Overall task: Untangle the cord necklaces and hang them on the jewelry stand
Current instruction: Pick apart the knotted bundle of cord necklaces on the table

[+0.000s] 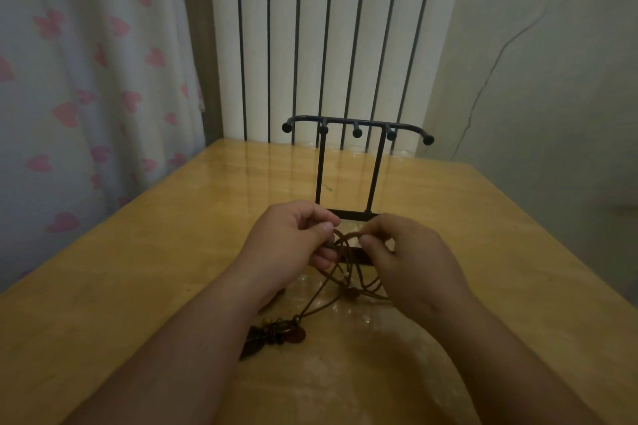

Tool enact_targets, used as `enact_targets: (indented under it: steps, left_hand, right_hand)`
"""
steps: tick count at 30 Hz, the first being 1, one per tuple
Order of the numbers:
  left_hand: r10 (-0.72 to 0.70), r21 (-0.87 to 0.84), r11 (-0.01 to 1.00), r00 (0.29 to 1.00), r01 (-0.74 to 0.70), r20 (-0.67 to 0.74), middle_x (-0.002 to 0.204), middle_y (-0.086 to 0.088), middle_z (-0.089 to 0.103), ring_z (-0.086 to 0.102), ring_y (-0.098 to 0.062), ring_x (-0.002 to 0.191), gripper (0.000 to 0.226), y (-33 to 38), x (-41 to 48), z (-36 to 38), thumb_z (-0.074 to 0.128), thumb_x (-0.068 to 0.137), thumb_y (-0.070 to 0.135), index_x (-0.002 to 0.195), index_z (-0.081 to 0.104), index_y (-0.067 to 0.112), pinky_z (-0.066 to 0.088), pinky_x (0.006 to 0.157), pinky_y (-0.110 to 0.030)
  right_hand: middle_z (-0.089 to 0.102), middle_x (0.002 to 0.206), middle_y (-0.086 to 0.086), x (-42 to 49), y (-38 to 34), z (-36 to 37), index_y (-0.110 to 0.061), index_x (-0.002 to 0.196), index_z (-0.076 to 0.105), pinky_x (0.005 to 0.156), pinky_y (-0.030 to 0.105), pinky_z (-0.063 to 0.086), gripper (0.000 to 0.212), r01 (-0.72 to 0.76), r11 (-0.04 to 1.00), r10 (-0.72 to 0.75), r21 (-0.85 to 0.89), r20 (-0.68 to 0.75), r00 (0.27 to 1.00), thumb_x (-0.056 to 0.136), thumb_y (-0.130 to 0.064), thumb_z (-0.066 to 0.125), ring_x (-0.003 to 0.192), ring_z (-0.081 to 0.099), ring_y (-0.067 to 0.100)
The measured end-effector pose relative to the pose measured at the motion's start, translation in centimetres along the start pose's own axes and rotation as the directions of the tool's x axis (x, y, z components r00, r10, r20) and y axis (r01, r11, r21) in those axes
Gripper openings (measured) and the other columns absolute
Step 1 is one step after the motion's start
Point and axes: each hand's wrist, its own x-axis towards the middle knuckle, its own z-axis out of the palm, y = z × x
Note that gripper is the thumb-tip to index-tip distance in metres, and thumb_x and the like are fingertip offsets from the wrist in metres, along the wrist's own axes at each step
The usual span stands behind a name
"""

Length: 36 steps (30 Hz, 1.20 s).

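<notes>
While both the left hand (290, 235) and the right hand (407, 252) pinch the tangled cord necklaces (348, 269) between them, the cords hang down toward the table (138, 269), just before the bare jewelry stand (357, 126).

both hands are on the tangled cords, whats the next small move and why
Probably ease the hands apart to open the loop pinched between the left hand and right hand. The brown cords cross in a tangle below them, the pendants lie on the table, and the jewelry stand is bare.
</notes>
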Motion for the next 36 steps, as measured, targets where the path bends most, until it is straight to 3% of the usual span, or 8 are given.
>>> enact_targets:
  steps: [4, 8, 12, 15, 18, 23, 29, 36]
  left_hand:
    - [-0.025, 0.014, 1.0, 1.0, 0.025, -0.008, 0.085, 0.0, 0.071, 0.072, -0.012, 0.07, 0.018, 0.1, 0.1, 0.0, 0.058, 0.095, 0.01, 0.1, 0.069, 0.023, 0.058, 0.064, -0.024]
    - [-0.033, 0.03, 0.999, 0.999, 0.034, -0.012, 0.08, 0.001, 0.071, 0.071, -0.01, 0.067, 0.018, 0.1, 0.1, 0.0, 0.059, 0.094, 0.009, 0.097, 0.069, 0.024, 0.056, 0.061, -0.022]
    - [-0.034, 0.027, 0.999, 0.999, 0.035, -0.038, 0.079, 0.002, 0.072, 0.071, -0.009, 0.066, 0.017, 0.0, 0.1, 0.0, 0.059, 0.094, 0.01, 0.096, 0.069, 0.024, 0.055, 0.061, -0.022]
    - [-0.03, 0.022, 0.999, 0.998, 0.031, -0.052, 0.081, 0.001, 0.072, 0.071, -0.01, 0.067, 0.017, 0.1, 0.1, -0.1, 0.059, 0.094, 0.011, 0.099, 0.069, 0.023, 0.055, 0.062, -0.022]
    - [-0.026, 0.02, 0.999, 0.998, 0.027, -0.055, 0.082, 0.0, 0.071, 0.07, -0.01, 0.067, 0.016, 0.2, 0.1, -0.1, 0.059, 0.095, 0.01, 0.1, 0.069, 0.022, 0.054, 0.061, -0.021]
    - [-0.022, 0.017, 1.0, 0.998, 0.023, -0.051, 0.081, -0.001, 0.071, 0.07, -0.01, 0.065, 0.016, 0.1, 0.1, -0.1, 0.059, 0.095, 0.01, 0.097, 0.069, 0.021, 0.055, 0.061, -0.022]
    - [-0.022, 0.012, 1.0, 0.999, 0.023, -0.043, 0.081, 0.0, 0.072, 0.072, -0.011, 0.067, 0.015, 0.1, 0.1, -0.1, 0.059, 0.095, 0.01, 0.098, 0.069, 0.02, 0.057, 0.064, -0.025]
    - [-0.02, -0.003, 1.0, 0.999, 0.019, -0.028, 0.08, -0.003, 0.073, 0.072, -0.013, 0.069, 0.014, -0.1, 0.1, 0.0, 0.06, 0.094, 0.008, 0.097, 0.07, 0.018, 0.059, 0.065, -0.026]
  right_hand:
    - [0.07, 0.083, -0.002, -0.1, -0.3, -0.8, -0.019, 0.088, 0.066, 0.063, 0.029, 0.047, 0.014, -0.162, 0.775, 0.15, 0.611, 0.071, 0.986, 0.095, -0.021, 0.055, 0.071, 0.063, 0.007]
    - [0.053, 0.059, 0.0, 0.0, -0.1, -1.5, -0.008, 0.091, 0.063, 0.042, 0.022, 0.03, 0.016, -0.287, 0.507, 0.206, 0.813, 0.209, 0.956, 0.096, -0.012, 0.048, 0.043, 0.043, 0.008]
    - [0.053, 0.061, -0.006, 0.2, 0.2, -1.5, -0.017, 0.081, 0.071, 0.051, 0.025, 0.035, 0.018, -0.347, 0.598, 0.277, 0.722, 0.22, 0.936, 0.092, -0.021, 0.058, 0.052, 0.047, 0.008]
    - [0.068, 0.075, -0.009, -0.1, 0.0, -1.5, -0.022, 0.08, 0.073, 0.065, 0.03, 0.048, 0.021, -0.247, 0.824, 0.204, 0.51, 0.139, 0.969, 0.09, -0.036, 0.062, 0.075, 0.061, 0.007]
    - [0.067, 0.077, -0.005, 0.0, 0.4, -1.0, -0.027, 0.081, 0.071, 0.074, 0.039, 0.056, 0.02, -0.182, 0.948, 0.163, 0.26, 0.094, 0.982, 0.091, -0.04, 0.059, 0.075, 0.062, 0.013]
    - [0.065, 0.09, -0.015, 0.3, 0.7, 0.0, -0.036, 0.094, 0.069, 0.074, 0.033, 0.056, 0.009, -0.185, 0.982, 0.183, 0.025, 0.082, 0.98, 0.091, -0.033, 0.061, 0.08, 0.059, 0.004]
    - [0.066, 0.103, -0.019, 0.0, -0.2, 0.1, -0.042, 0.111, 0.064, 0.074, 0.029, 0.054, 0.025, -0.067, 0.99, 0.072, -0.125, 0.031, 0.997, 0.093, -0.027, 0.054, 0.087, 0.059, 0.004]
    - [0.063, 0.091, -0.018, -0.4, -0.9, 0.3, -0.043, 0.103, 0.054, 0.073, 0.032, 0.055, 0.025, 0.01, 0.98, 0.007, -0.2, 0.082, 0.997, 0.082, -0.055, 0.061, 0.084, 0.06, 0.005]
